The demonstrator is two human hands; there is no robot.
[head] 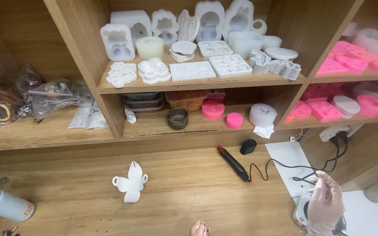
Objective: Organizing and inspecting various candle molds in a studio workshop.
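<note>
Wooden workbench (184, 192) backed by wooden shelving; the upper shelf holds white silicone moulds (197, 43), the right-hand shelves pink moulds (351, 61), and the far left shelf clear bags of small parts (27, 96).

The right hand (327, 203), in a thin clear glove, sits at the near right edge with fingers loosely curled and pointing up. It hangs over a small round white appliance (300, 212), mostly hidden beneath it. Whether the hand grips anything cannot be told; nothing shows between the fingers. The left hand (199, 228) barely enters at the near edge, only fingertips visible, pinched together on a small white scrap. How firmly it pinches is unclear.

Nearest things: a black pen-shaped corded tool with a red tip (232, 164) lies flat on the bench just left of the right hand, its cable (285, 168) running right to a wall socket (335, 133). A white flower-shaped cast piece (130, 183) lies mid-bench, well apart from both hands. A white-and-metal bottle (3, 203) lies at the near left.

Handling judgement: the loose cable passes close to the right hand, so slow movement clear of the loop would avoid dragging the tool. The thin cast piece looks fragile; lifting by its body, not its petals, seems safest.
</note>
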